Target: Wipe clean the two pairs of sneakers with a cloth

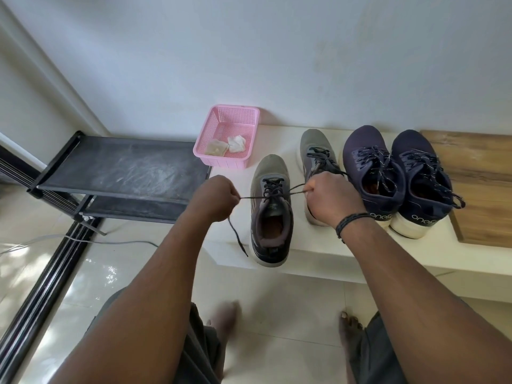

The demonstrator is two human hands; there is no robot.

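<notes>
Left hand and right hand, apart, each pinch a lace end of near grey sneaker; knot apparently undone.

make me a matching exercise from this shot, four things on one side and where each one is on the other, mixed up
Things:
1. pink basket
2. grey sneaker
3. navy sneakers
4. black rack

Places:
A. far left, beside the white ledge
B. right end of the row, next to the wooden board
C. against the wall, holding two cloths
D. between the two hands, its lace pulled to both sides

Pairs: 1-C, 2-D, 3-B, 4-A
</notes>
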